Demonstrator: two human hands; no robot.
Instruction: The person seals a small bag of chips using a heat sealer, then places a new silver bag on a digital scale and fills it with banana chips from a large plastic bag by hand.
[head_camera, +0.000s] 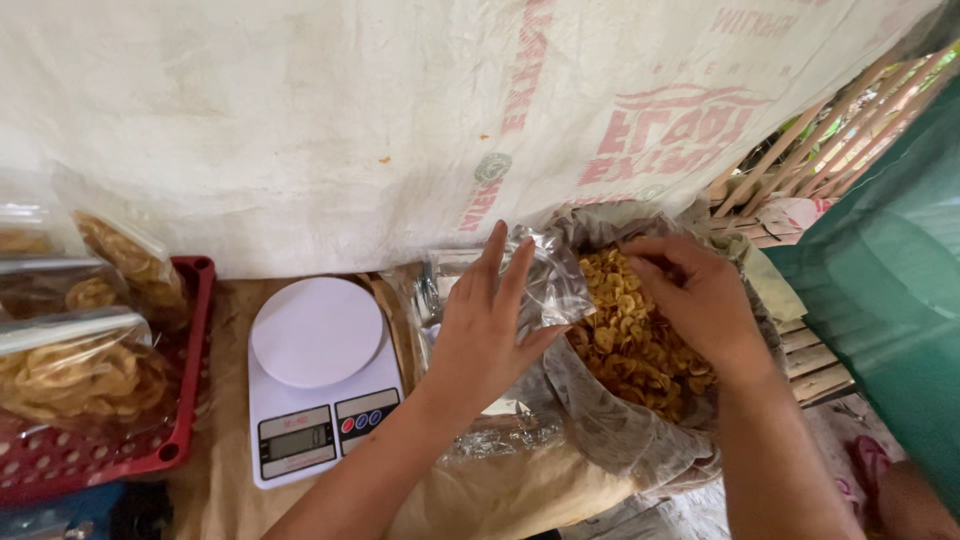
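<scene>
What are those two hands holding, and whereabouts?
The left hand holds a clear plastic bag by its open top edge. The right hand reaches into the chips; its grip is hidden.

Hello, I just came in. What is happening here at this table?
A person works with both bare hands over a big open sack of yellow chips. The right hand reaches into the chips, while the left hand holds a small clear plastic bag at the sack's edge. A white digital scale stands beside them with nothing on it. Further left, a red basket holds filled bags of chips.
</scene>
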